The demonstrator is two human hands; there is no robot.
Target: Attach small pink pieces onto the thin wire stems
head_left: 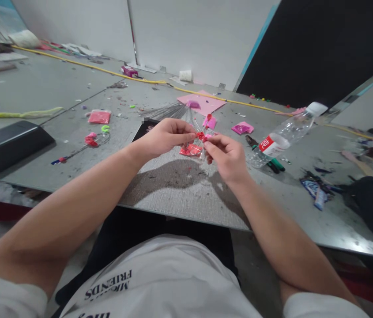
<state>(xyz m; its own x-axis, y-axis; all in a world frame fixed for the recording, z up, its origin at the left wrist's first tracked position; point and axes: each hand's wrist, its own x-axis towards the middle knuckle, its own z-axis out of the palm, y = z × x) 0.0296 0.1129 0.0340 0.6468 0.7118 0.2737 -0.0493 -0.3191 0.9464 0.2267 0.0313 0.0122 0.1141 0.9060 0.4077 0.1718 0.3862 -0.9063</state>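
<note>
My left hand [168, 138] and my right hand [228, 158] meet over the table, fingertips pinched. Between them is a small red flower-like piece [201, 135], apparently soft clay, with the fingers of both hands at its edges. A second red blob [209, 117] stands just beyond, seemingly on a thin wire. Below the fingertips lies a clear packet of red material [191, 150]. A fan of thin grey wires [168, 110] spreads behind my left hand, beside a dark flat object [143, 129] partly hidden by that hand.
A clear plastic bottle [287, 132] leans at the right over green-handled pliers [274, 164]. Pink packets [242, 128] and a pink sheet [211, 102] lie farther back. At left are a red packet [99, 117], a wire piece with red flowers [91, 140] and a dark case [10, 143].
</note>
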